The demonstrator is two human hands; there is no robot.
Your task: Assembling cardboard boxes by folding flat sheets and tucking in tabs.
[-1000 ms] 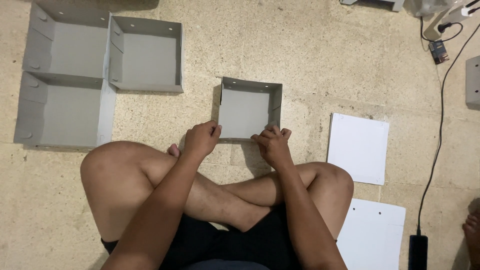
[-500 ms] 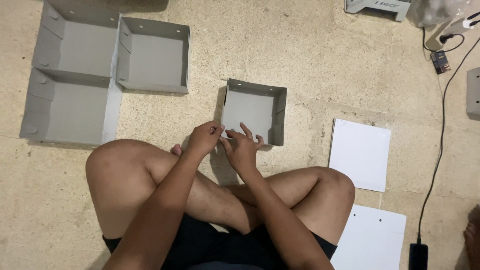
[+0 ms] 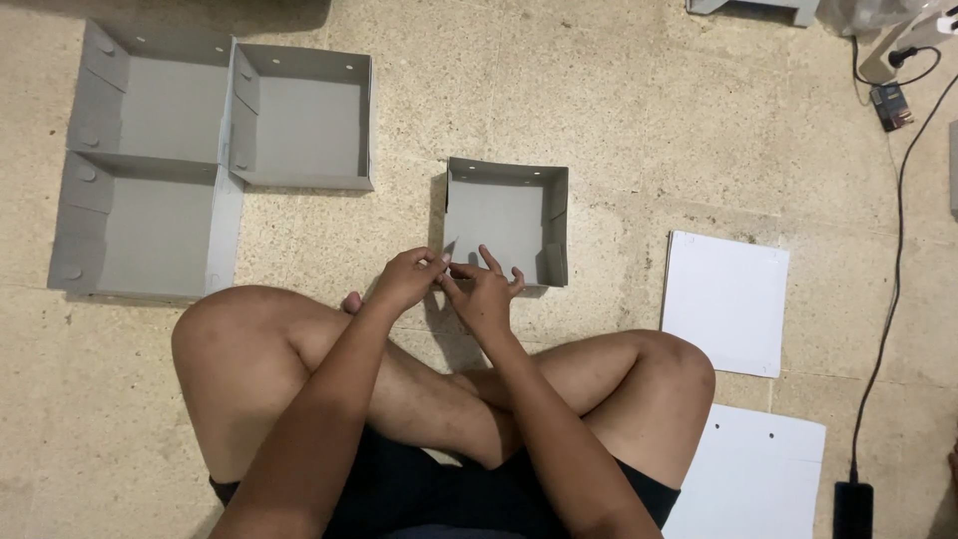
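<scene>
The person sits cross-legged on a speckled stone floor (image 3: 619,120). A grey cardboard tray (image 3: 504,220) lies on the floor directly in front of the knees, its far and right walls folded upright and its near edge flat under the hands.

Left hand (image 3: 409,279): at the tray's near edge, fingertips pinched together. The grip looks closed on something small and pale, but what it is cannot be told.

Right hand (image 3: 484,294): just beside the left, fingertips meeting it, remaining fingers spread over the tray's near edge. Whether it grips anything cannot be told.

Surroundings: three more grey trays (image 3: 215,150), folded up, lie grouped together at the upper left, well apart from the hands. Two flat white sheets (image 3: 726,299) lie to the right of the person's right knee. A black cable (image 3: 898,250) runs along the right side to a black adapter (image 3: 853,507).
</scene>
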